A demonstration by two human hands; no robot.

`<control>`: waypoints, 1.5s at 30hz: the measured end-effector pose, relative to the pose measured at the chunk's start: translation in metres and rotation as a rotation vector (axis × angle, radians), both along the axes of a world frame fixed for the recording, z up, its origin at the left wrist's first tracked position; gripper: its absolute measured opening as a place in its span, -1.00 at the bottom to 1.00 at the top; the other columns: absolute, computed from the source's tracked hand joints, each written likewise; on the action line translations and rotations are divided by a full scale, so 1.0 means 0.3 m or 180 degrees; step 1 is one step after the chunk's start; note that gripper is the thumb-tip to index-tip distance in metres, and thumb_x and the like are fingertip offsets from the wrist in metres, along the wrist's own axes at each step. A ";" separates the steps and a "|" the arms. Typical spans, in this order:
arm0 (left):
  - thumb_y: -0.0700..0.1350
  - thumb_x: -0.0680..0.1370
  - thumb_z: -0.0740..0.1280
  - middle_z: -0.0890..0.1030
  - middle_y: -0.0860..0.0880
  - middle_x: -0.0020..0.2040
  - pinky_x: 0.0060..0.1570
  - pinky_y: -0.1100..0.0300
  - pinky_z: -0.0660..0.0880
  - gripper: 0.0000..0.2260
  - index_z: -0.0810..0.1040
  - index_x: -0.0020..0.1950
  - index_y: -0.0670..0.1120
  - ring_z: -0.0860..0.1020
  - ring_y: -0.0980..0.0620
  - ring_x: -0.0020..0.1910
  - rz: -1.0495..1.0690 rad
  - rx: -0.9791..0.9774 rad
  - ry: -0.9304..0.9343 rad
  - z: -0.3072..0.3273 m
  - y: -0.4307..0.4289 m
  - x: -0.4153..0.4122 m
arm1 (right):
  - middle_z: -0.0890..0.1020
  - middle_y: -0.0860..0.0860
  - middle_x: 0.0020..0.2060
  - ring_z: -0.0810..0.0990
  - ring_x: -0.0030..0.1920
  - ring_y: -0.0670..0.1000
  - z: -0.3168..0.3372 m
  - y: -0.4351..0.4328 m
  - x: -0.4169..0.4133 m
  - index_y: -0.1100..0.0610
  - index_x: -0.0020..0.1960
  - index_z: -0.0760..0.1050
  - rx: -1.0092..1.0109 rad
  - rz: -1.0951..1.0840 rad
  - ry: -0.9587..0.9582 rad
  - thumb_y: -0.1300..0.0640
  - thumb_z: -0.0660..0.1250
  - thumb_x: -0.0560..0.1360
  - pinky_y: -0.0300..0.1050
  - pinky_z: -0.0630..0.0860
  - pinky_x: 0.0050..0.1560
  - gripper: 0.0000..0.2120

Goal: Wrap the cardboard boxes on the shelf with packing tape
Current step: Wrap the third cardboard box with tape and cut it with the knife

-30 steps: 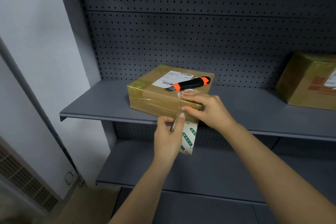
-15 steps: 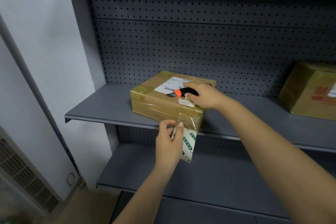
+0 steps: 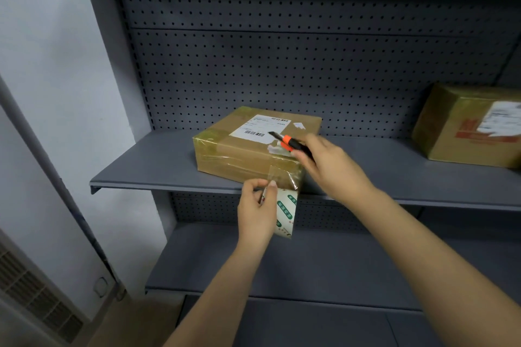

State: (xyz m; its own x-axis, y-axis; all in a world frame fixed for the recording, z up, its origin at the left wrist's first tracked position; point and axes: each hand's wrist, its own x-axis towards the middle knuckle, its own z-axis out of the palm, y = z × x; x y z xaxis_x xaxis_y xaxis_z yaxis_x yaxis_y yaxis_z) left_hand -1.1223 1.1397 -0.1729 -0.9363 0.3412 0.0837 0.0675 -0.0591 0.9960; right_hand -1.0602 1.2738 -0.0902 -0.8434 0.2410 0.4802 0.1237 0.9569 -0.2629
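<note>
Dim — wide-angle warp, slight blur.

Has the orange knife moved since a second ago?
Yes. The knife lay on the box beside the white label; now the right hand grips it, nearer the box's front edge.

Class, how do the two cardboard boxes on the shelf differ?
The left box is flat; the right box stands taller. Tape runs from the left box to the tape roll; none leaves the right box. Only the right box bears red print, not the left box. Both are brown with white labels.
</note>
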 end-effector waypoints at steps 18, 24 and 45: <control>-0.11 0.60 0.27 0.60 -0.01 -0.15 -0.35 0.20 0.38 -0.96 0.49 -0.04 -0.01 0.50 0.07 -0.31 0.0178 -0.0170 -0.0040 0.013 0.024 -0.029 | 0.53 0.04 -0.10 0.58 -0.34 0.10 -0.091 -0.072 0.095 0.11 0.08 0.50 0.1625 -0.0347 -0.0344 0.00 0.37 0.53 -0.16 0.26 -0.47 -0.78; -0.12 0.61 0.24 0.57 0.01 -0.20 -0.36 0.18 0.36 -0.94 0.48 -0.04 -0.03 0.47 0.05 -0.32 0.0235 -0.0237 0.0072 0.017 0.028 -0.027 | 0.55 0.04 -0.11 0.60 -0.31 0.12 -0.080 -0.068 0.121 0.09 0.07 0.51 0.1787 -0.0593 -0.0422 0.01 0.39 0.52 -0.15 0.25 -0.45 -0.79; -0.07 0.61 0.30 0.59 0.03 -0.22 -0.49 0.40 0.35 -0.92 0.52 0.00 -0.07 0.45 0.14 -0.38 0.0096 -0.0341 0.0064 0.040 0.011 -0.033 | 0.55 0.02 -0.02 0.53 -0.06 0.07 0.087 0.053 -0.156 0.09 0.12 0.47 0.0279 -0.0363 0.0252 0.00 0.35 0.51 -0.09 0.41 -0.20 -0.75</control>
State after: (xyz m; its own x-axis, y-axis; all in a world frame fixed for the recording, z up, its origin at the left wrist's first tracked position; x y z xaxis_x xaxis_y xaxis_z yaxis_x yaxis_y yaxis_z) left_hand -1.1323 1.1431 -0.1610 -0.9447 0.3209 0.0673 0.0878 0.0500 0.9949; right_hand -1.1071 1.2898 -0.0643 -0.7716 0.2873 0.5676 0.2151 0.9575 -0.1922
